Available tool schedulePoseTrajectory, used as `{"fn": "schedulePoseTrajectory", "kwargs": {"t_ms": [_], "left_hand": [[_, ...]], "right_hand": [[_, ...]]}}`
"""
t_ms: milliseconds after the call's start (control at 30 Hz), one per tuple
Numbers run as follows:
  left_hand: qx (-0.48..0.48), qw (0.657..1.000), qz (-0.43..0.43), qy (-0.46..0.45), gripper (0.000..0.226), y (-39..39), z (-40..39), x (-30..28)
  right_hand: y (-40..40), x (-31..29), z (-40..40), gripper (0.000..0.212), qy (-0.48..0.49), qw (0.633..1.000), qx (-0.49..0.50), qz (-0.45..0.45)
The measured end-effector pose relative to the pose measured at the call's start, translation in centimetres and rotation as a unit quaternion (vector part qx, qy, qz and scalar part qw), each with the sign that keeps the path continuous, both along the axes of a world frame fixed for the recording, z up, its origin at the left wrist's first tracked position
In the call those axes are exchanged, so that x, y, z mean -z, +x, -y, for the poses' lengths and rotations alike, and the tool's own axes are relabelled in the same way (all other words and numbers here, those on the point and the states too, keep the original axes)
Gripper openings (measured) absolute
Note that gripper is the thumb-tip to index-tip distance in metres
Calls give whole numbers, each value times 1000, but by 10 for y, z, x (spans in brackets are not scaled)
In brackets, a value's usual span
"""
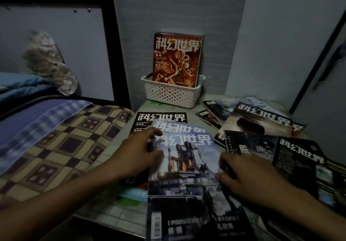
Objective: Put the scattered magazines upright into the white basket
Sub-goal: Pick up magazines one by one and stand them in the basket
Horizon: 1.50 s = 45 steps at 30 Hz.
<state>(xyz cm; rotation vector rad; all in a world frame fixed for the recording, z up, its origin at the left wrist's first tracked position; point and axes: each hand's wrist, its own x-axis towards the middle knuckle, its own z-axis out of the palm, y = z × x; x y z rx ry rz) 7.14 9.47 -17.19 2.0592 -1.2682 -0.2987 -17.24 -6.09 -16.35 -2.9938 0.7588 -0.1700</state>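
A white perforated basket (171, 94) stands against the back wall, with a red-orange magazine (177, 59) upright inside it. Several magazines lie scattered on the table. A blue-grey magazine with a tower picture (187, 167) lies in the near middle, over a pale blue one (179, 127) and a black one (161, 118). My left hand (139, 152) grips the tower magazine's left edge, thumb on the cover. My right hand (245, 175) holds its right edge with curled fingers. More magazines lie fanned at the right (258, 120), and a black one lies near my right wrist (299, 158).
A bed with a checkered quilt (61, 147) and blue blanket (24, 124) borders the table on the left, behind it a dark bed frame (116, 44). Grey walls close the back and right. The table's front edge (104, 222) is near my left forearm.
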Motion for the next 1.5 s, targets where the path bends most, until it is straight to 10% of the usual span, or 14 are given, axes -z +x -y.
{"fn": "schedulePoseTrajectory", "kwargs": {"t_ms": [200,333,467,567,700,833,1200,1500], "left_hand": [[-116,854,-484,-153,41,-21,-9,-8],[-41,831,-554,-35,32,-27,-14,-23],[1,887,-463,-2,36,-62,-15,-7],[12,902,-426,-65,25,-59,-16,-15],[70,881,-429,-186,26,-31,-14,-50],[97,901,-297,-302,20,-6,-5,-84],[-14,959,-59,-277,39,36,11,-26],[-111,954,9,-277,42,73,41,-16]], "right_hand": [[2,7,-27,34,40,999,31,9],[7,-2,-34,32,86,996,36,-11],[9,-1,-27,32,106,994,35,-16],[10,-6,-13,73,218,967,89,102],[30,-35,4,51,473,806,96,344],[57,-69,10,25,442,748,43,494],[92,-24,19,17,286,843,30,455],[114,-26,53,16,305,836,45,455]]}}
